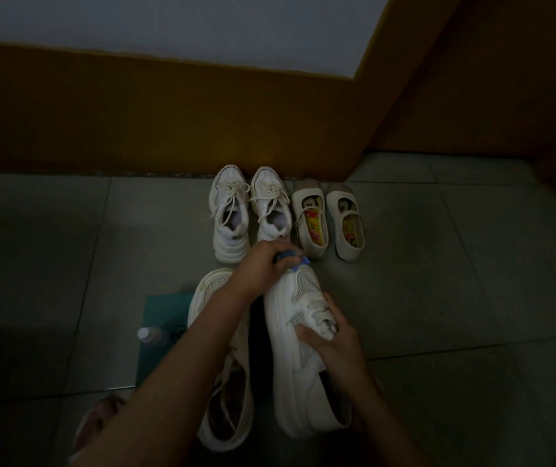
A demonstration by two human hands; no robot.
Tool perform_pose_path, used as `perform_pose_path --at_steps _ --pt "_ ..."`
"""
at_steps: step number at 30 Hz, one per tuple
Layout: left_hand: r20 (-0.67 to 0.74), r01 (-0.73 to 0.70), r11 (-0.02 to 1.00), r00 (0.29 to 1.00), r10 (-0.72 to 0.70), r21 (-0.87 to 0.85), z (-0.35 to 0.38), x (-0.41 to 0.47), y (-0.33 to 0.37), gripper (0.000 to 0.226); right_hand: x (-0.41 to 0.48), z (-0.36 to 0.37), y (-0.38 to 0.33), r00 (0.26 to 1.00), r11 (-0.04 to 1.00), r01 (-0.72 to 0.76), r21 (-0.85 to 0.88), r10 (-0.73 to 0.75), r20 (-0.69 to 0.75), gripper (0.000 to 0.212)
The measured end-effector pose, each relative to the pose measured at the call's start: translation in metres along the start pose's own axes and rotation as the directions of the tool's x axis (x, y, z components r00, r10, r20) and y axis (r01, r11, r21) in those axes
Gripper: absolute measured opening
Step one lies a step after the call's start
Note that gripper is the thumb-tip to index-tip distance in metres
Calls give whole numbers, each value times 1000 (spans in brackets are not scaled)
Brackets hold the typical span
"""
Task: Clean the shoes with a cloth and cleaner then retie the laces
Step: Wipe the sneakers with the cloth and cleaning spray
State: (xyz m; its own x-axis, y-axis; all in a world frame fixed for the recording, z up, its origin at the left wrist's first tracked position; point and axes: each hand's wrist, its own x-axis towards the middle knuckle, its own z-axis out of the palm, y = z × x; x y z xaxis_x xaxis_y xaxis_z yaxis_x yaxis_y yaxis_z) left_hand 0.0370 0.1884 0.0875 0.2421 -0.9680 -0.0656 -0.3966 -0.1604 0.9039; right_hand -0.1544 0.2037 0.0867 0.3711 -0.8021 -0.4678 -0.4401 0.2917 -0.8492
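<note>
Gripping the shoe (290,365) across its upper, the right hand (327,338) curls its fingers over the laces (318,310), thumb on the mesh side. The shoe sits at centre, just toward 5 o'clock. Its long axis runs from 6 to 12, heel nearest the person and toe toward the wall (135,112), and it is rolled onto its side so the thick sole faces 9 o'clock. At the toe the left hand (263,261) is closed round a blue cloth (290,264) (only a scrap of it shows between the fingers) and holds it against the toe cap.

There are six shoes in three pairs. The other shoe (212,288) of this pair lies flat on the floor (67,264) just beside the held one, at its 9 o'clock, toe also to 12. The left forearm crosses over it and hides its middle. Two laced sneakers (229,224) stand at 12 o'clock, toes against the wall, and the heel of the right one is partly covered by the left hand. Two strap slip-ons (308,220) with cartoon insoles stand at 1 o'clock beside them.

One small bottle (150,333) lies at 9 o'clock on a teal mat (165,311), near the other shoe. There is one cloth. A pale blurred shape at 7 o'clock is too dim to name.
</note>
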Motion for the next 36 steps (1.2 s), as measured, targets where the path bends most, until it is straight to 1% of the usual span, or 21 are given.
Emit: perform_pose_path --at_steps 4,8,14,19,24,26,28,30,32,34,36 --pt "-67 -23 1000 998 23 5 2 -12 5 18 1 -1 2 1000 1000 -1 14 1 9 77" --pt "-166 -4 1000 986 0 -26 6 -24 7 20 3 -2 3 1000 999 -1 36 0 9 75" --pt "-280 14 997 960 7 73 22 -39 -1 21 3 -5 5 1000 1000 -2 31 1 17 74" --pt "-328 -9 998 944 30 65 30 -56 9 23 5 -9 5 999 1000 -10 15 9 41 75" --pt "-315 41 996 949 -14 80 33 -78 10 24 5 -9 5 999 1000 10 14 -11 44 73" --pt "-294 52 998 955 -40 33 31 -84 17 21 4 -10 5 998 999 12 33 -14 55 72" --pt "-267 102 994 958 -108 -36 26 -86 23 18 4 -11 6 998 999 17 36 -19 66 73" --pt "-286 167 982 940 -186 -90 17 -79 25 19 3 -12 6 997 999 19 37 -22 70 73" --pt "-311 182 974 926 -215 -133 4 -60 25 19 4 -12 7 997 999 22 38 -24 67 72" --pt "-259 167 983 948 -182 -82 -5 -32 30 23 4 -11 8 998 999 23 33 -25 64 72" --pt "-131 131 990 984 -124 43 -8 -6 41 26 4 -10 8 998 999 21 29 -23 56 74"
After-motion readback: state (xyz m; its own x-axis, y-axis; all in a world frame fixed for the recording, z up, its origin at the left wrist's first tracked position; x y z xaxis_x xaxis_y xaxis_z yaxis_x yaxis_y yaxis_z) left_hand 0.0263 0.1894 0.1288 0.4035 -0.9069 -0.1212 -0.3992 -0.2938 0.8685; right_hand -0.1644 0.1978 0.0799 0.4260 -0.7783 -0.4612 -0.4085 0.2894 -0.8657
